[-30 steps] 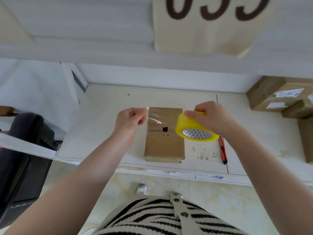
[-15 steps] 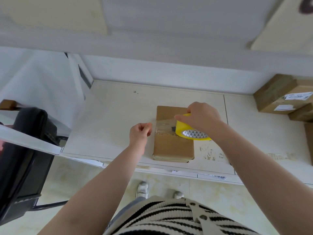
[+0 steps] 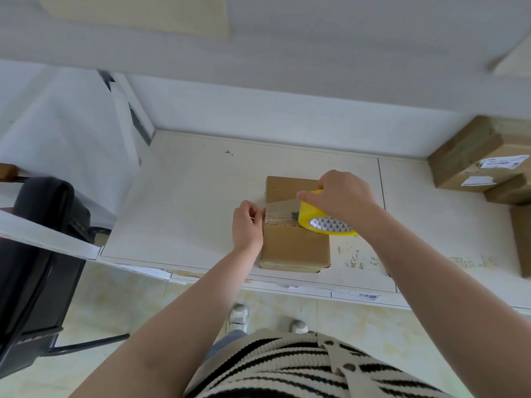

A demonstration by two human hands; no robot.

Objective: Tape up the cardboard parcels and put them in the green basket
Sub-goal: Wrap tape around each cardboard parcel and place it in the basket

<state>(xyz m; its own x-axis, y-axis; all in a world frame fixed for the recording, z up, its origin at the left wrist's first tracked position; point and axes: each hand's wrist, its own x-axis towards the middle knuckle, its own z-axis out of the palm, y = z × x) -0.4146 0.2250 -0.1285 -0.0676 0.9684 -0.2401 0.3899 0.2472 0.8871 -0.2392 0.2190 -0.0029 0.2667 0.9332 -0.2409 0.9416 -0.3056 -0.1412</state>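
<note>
A brown cardboard parcel [image 3: 293,245] lies flat on the white table [image 3: 195,196], near its front edge. My right hand [image 3: 342,193] grips a yellow roll of clear tape [image 3: 324,219] over the parcel's right side. A strip of clear tape [image 3: 280,208] runs from the roll leftwards across the parcel's top. My left hand [image 3: 247,225] pinches the strip's free end against the parcel's left edge. No green basket is in view.
Several more cardboard parcels [image 3: 474,159] with white labels are stacked at the table's right end. A black chair [image 3: 37,254] stands on the floor to the left. A white wall rises behind the table.
Both hands came down onto the parcel. The tape strip, held in the air before, now lies across the parcel's top, with my left hand at the left edge. The red pen is no longer visible.
</note>
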